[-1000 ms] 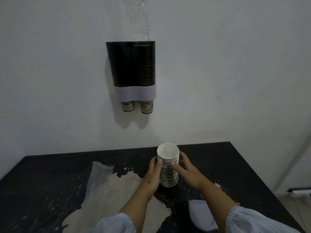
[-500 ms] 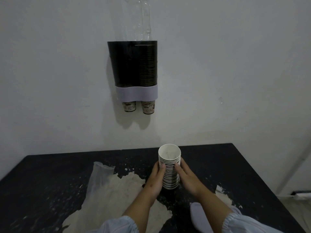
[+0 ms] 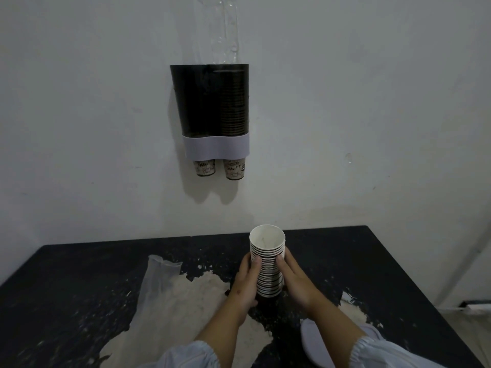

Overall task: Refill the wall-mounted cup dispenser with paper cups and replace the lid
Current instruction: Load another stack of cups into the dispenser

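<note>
A stack of white paper cups (image 3: 267, 264) stands upright on the black table (image 3: 372, 261), mouth up. My left hand (image 3: 245, 281) grips its left side and my right hand (image 3: 295, 280) its right side. On the wall above hangs the dark two-tube cup dispenser (image 3: 212, 102) with a pale band near the bottom. Its right tube is full of cups; the left looks dark. Two printed cups (image 3: 220, 168) poke out below. A pale lid (image 3: 316, 341) lies on the table under my right forearm.
A clear plastic sleeve (image 3: 159, 277) lies on the table to the left, over a patch of peeled, pale surface. Another clear plastic sleeve (image 3: 223, 30) hangs on the wall above the dispenser. The table's right edge drops to the floor.
Both hands have closed in around the cup stack and now hold it higher on its sides. The stack stays upright on the table.
</note>
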`<move>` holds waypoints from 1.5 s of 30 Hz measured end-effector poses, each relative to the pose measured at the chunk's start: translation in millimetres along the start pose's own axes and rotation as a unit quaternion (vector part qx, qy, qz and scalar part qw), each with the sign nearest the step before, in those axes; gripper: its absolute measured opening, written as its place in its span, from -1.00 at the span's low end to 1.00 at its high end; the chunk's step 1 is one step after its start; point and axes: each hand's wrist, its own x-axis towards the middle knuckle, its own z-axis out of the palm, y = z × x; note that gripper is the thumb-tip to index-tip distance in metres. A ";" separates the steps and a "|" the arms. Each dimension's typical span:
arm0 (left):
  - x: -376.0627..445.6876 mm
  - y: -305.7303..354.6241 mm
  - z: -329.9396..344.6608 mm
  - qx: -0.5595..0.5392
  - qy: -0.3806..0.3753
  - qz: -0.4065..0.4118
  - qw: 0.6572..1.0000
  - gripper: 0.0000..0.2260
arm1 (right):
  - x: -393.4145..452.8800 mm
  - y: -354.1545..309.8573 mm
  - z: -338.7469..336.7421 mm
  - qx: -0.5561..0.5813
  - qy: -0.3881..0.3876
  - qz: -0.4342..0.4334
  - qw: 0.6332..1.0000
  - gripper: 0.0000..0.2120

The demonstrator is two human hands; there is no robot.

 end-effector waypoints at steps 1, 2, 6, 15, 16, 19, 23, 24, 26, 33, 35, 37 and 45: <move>-0.3 4.2 -0.9 -0.001 0.000 0.005 1.000 -0.52 | 1.4 -3.1 -0.2 -0.001 -0.001 -0.006 1.000 -0.59; -0.6 9.9 -2.2 -0.004 -0.002 0.013 1.000 -0.53 | 3.2 -7.3 -0.3 -0.002 -0.001 -0.012 1.000 -0.57; 0.2 40.3 -8.9 -0.002 -0.004 0.050 0.999 -0.55 | 15.7 -32.9 -0.5 -0.003 -0.003 -0.045 0.999 -0.54; -10.8 122.1 -32.6 0.032 -0.015 0.154 0.987 -0.53 | 37.9 -113.2 2.3 -0.037 0.027 -0.142 0.989 -0.70; -12.4 129.1 -34.8 0.041 -0.016 0.168 0.985 -0.54 | 40.5 -120.6 2.8 -0.035 0.035 -0.144 0.988 -0.73; -18.1 153.1 -42.8 0.063 -0.001 0.220 0.974 -0.54 | 47.6 -149.5 8.1 -0.033 0.052 -0.170 0.984 -0.78; -20.9 182.9 -55.6 0.074 0.025 0.271 0.960 -0.53 | 56.2 -185.7 18.1 -0.022 0.045 -0.200 0.978 -0.79; -20.0 190.8 -60.4 0.082 0.035 0.280 0.956 -0.52 | 58.1 -195.5 21.4 -0.021 0.043 -0.208 0.977 -0.78; -18.3 205.4 -69.0 0.094 0.049 0.298 0.949 -0.49 | 62.0 -213.6 26.5 -0.015 0.041 -0.221 0.974 -0.75; -22.8 266.9 -97.2 0.074 0.066 0.384 0.918 -0.46 | 73.2 -278.5 39.3 -0.039 0.013 -0.282 0.958 -0.63; -23.5 286.2 -104.5 0.079 0.074 0.399 0.911 -0.45 | 76.9 -298.4 42.2 -0.054 0.008 -0.308 0.950 -0.61; -25.1 302.9 -109.8 0.068 0.069 0.424 0.900 -0.46 | 82.1 -314.9 43.3 -0.090 0.018 -0.323 0.942 -0.58; -26.9 357.4 -123.7 0.089 0.129 0.472 0.867 -0.52 | 96.7 -362.5 47.0 -0.094 0.040 -0.344 0.933 -0.51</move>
